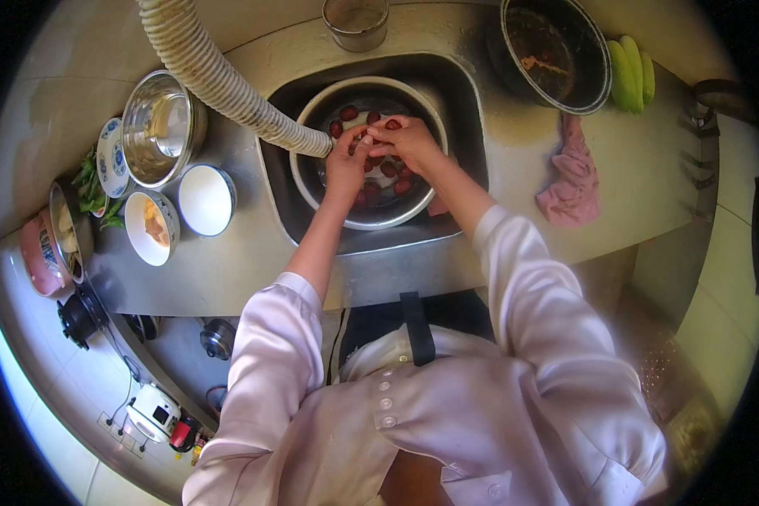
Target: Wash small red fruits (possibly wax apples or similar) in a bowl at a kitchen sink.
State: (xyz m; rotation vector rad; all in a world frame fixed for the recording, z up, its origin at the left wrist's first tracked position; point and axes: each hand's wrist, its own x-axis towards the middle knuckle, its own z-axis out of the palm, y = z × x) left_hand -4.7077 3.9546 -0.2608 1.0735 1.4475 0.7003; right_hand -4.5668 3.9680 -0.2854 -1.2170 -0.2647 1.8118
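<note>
A wide metal basin (304, 179) sits in the steel sink (465, 82), with several dark red jujubes (403, 186) in what looks like water. Both hands are over the basin, fingertips meeting near its middle. One red jujube (393, 124) shows among the fingers of my right hand (411, 140), which seems to grip it. My left hand (348, 166) has its thumb and fingers bent toward the right fingertips. Whether a piece lies between the left fingers is hidden. The end of a ribbed white hose (291, 134) reaches the basin rim just left of my left hand.
On the left counter stand a steel bowl (140, 161), a white bowl (207, 201), and a bowl with yellowish food (136, 237). A pot (353, 39) stands behind the sink. Rightward are a large dark pot (512, 69), green gourd-like vegetables (632, 76) and a pink cloth (572, 183).
</note>
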